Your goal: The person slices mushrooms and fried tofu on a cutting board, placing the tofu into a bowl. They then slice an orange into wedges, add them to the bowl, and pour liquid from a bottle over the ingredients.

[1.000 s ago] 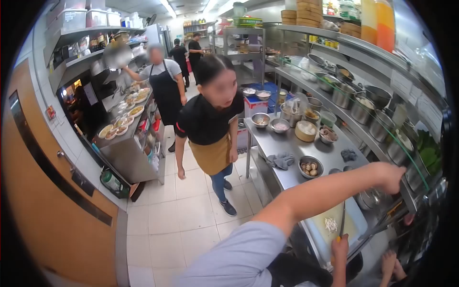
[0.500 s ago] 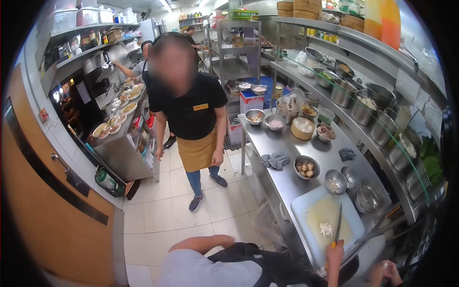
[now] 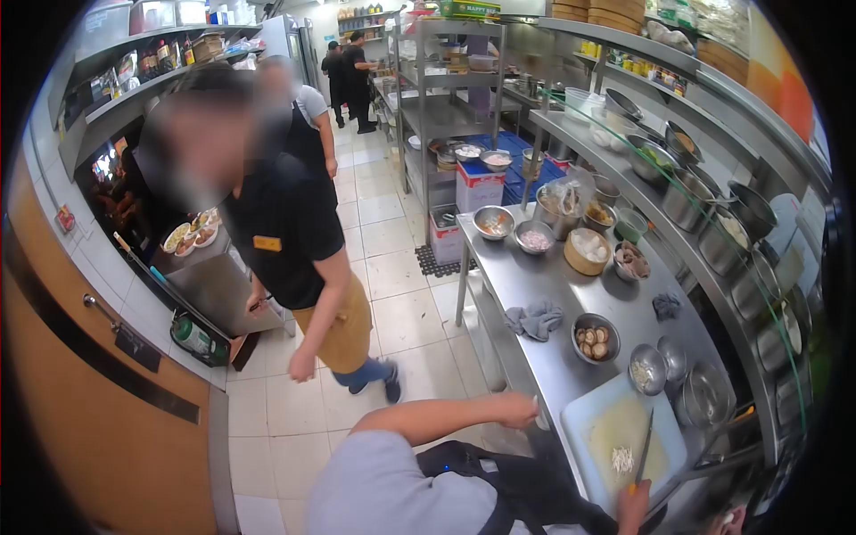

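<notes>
My left arm reaches out from a grey sleeve, with my left hand [image 3: 517, 410] beside the steel table's near edge. Its fingers look pressed together, and what they may hold is too small to make out. My right hand [image 3: 633, 504] grips the yellow handle of a knife [image 3: 644, 446]. The blade lies over the pale blue cutting board [image 3: 578, 419] and points away from me. Left of the blade is a small pile of chopped white pieces [image 3: 622, 459]. Past the board are a metal bowl of white pieces [image 3: 647, 369] and a bowl of halved brown mushrooms [image 3: 596, 341].
A person in a black shirt [image 3: 290, 236] stands at the left, beyond my arm. Another person's hand [image 3: 733, 519] shows at the lower right. Grey cloths [image 3: 535, 319] and bowls rest on the steel table [image 3: 499, 276]. A long shelf [image 3: 678, 209] carries pots.
My left hand has come into view, stretched toward the table edge. The person in black has moved left and leans. The view has shifted slightly; my right hand still holds the knife.
</notes>
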Demonstrator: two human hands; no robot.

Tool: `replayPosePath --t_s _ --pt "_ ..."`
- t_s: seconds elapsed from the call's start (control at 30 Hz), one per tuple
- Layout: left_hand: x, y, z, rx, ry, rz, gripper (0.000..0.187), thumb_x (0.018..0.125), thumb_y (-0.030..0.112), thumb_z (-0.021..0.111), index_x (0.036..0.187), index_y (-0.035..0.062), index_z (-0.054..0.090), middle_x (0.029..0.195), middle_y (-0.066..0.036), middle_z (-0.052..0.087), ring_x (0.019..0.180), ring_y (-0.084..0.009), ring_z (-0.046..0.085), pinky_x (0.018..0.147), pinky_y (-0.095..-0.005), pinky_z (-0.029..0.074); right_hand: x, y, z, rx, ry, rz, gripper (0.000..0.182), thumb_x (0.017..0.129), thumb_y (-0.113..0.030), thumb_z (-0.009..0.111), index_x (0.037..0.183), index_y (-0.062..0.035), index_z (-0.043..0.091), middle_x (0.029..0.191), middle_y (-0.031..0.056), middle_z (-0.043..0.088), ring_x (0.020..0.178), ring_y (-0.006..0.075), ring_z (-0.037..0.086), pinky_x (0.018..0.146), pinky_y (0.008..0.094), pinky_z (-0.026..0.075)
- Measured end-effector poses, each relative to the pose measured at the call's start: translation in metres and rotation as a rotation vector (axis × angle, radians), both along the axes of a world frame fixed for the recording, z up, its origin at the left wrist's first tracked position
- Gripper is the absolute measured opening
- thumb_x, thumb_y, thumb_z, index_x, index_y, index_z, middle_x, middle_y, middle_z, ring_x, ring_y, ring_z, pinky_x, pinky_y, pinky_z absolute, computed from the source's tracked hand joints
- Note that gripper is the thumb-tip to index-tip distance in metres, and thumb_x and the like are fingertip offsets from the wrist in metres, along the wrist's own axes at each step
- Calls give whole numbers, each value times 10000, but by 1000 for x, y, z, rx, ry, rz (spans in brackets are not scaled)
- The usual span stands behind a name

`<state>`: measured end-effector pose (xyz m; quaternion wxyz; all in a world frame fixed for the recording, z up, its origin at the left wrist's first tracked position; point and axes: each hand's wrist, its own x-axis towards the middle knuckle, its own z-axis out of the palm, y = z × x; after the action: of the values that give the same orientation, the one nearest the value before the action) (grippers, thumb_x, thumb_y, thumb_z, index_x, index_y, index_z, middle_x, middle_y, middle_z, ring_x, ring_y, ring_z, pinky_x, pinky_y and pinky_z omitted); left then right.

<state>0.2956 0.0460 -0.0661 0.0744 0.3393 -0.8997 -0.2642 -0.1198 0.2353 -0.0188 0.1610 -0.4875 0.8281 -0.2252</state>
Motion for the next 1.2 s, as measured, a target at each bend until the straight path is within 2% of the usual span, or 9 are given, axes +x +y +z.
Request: replayPosePath --t_s 0.1,0.2,0.33,0.43,0.6,0.63,0.73,0.9,1.2 --pt "-21 -64 12 -248 43 -26 192 827 161 579 834 17 707 788 -221 695 763 -421 687 714 -528 555 -8 -4 -15 9 61 -7 310 813 -116 585 1079 -6 467 944 284 623 927 501 615 817 505 478" --pt "-17 -106 37 -268 -30 260 209 824 121 576 933 14 718 1020 -222 697 1026 -384 653 910 -493 515 -6 3 -13 -10 65 -34 307 810 -122 581 1079 -24 470 931 267 612 910 488 604 812 490 478" --pt "-11 -142 -9 -458 125 485 324 853 141 579 1117 -20 677 1340 -249 573 1261 -392 524 1110 -490 393 8 3 4 -39 28 -47 306 804 -135 581 1072 -41 466 924 245 605 886 472 585 806 477 478" --pt "-13 -139 -8 -492 -79 391 337 865 113 547 1155 -4 672 1281 -206 599 1302 -378 484 1124 -496 363 16 3 13 -4 39 -77 325 823 -109 584 1109 2 478 963 256 627 925 460 627 827 470 493" --pt "4 -163 -22 -402 45 499 346 919 84 484 1201 -40 643 1365 -250 572 1339 -391 491 1168 -500 341 -6 -4 -13 60 86 -49 396 873 -220 580 1215 -20 579 1062 296 679 1032 486 647 868 536 512" --pt "10 -173 -56 -661 83 480 326 933 75 469 1178 -54 642 1294 -263 613 1267 -409 547 1120 -495 393 -1 -4 -5 84 111 -38 359 875 -217 576 1174 -18 594 1038 283 686 1008 478 655 851 537 520" --pt "2 -170 2 -263 -174 428 305 885 163 564 1103 -24 667 1173 -269 662 1130 -428 613 1017 -499 456 8 -3 19 163 176 -36 340 866 -220 599 1141 -20 612 1000 285 692 980 472 669 802 532 538" --pt "-4 -146 -24 -496 300 302 304 814 136 649 1094 22 673 1198 -191 641 1174 -392 557 1028 -518 416 32 5 44 105 105 -156 300 866 -239 590 1035 9 597 930 282 683 915 467 664 791 550 519" --pt "-23 -134 31 -464 245 343 108 895 139 637 930 49 684 933 -148 667 927 -375 624 806 -493 495 32 13 25 100 -11 -247 321 876 -281 598 984 20 622 928 302 685 923 467 674 819 543 532"
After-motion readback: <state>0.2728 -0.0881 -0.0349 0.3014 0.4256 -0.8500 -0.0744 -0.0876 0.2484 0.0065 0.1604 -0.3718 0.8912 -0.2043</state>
